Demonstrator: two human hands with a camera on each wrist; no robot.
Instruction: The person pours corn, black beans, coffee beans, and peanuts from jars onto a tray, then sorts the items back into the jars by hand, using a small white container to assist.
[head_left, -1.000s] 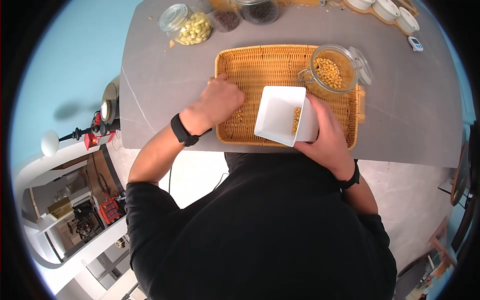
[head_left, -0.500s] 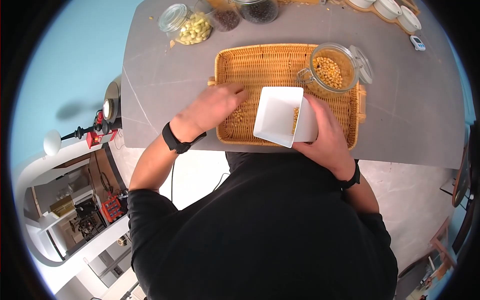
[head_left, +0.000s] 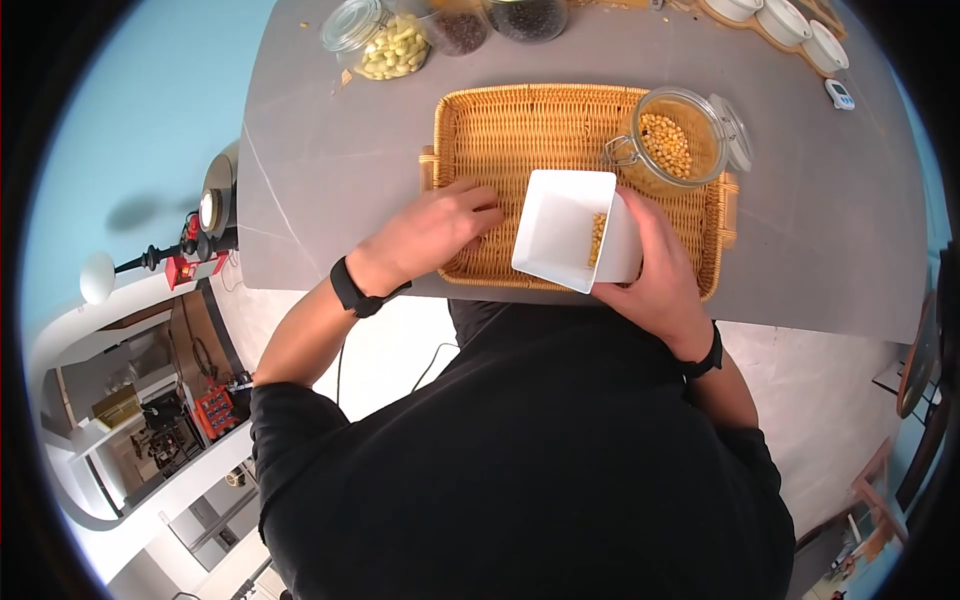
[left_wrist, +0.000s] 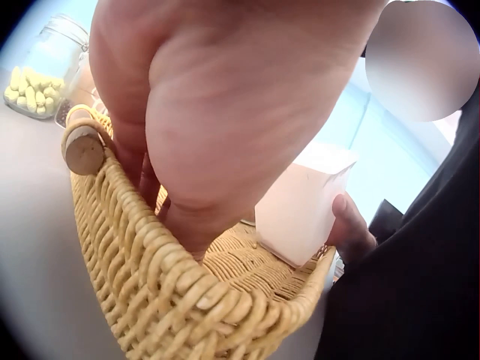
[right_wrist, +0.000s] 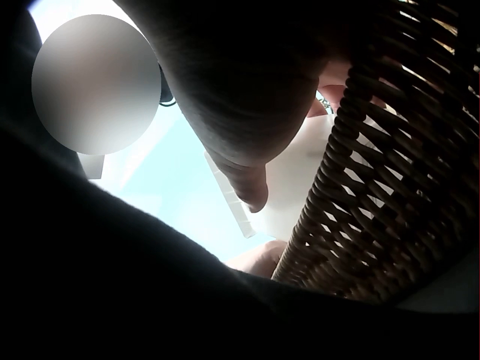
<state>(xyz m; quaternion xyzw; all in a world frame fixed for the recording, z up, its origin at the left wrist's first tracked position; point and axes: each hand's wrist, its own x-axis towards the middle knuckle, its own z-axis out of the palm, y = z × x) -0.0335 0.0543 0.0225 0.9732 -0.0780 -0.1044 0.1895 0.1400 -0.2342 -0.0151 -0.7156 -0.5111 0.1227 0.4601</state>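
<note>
My right hand [head_left: 660,275] grips a white square-mouthed container [head_left: 560,225] by its side. The container is tilted, its mouth towards the head camera, with corn kernels [head_left: 597,238] along its inner right side. My left hand [head_left: 430,232] reaches over the left rim of a wicker basket [head_left: 540,95]. In the left wrist view, its fingers [left_wrist: 184,225] point down inside the basket; the fingertips are hidden, so I cannot tell whether they pinch anything. A glass jar [head_left: 625,150] of corn kernels stands in the basket's back right corner, its hinged lid swung open to the right.
At the back left stands a jar [head_left: 395,50] of pale yellow pieces, beside jars of dark contents [head_left: 528,20]. White dishes [head_left: 785,22] on a wooden tray and a small white timer [head_left: 839,95] sit at the back right. The basket's left handle [head_left: 428,165] juts outward.
My left hand lifted slightly from the basket's left side, uncovering a few kernels, then lowered again over that spot. My right hand keeps holding the white container almost still.
</note>
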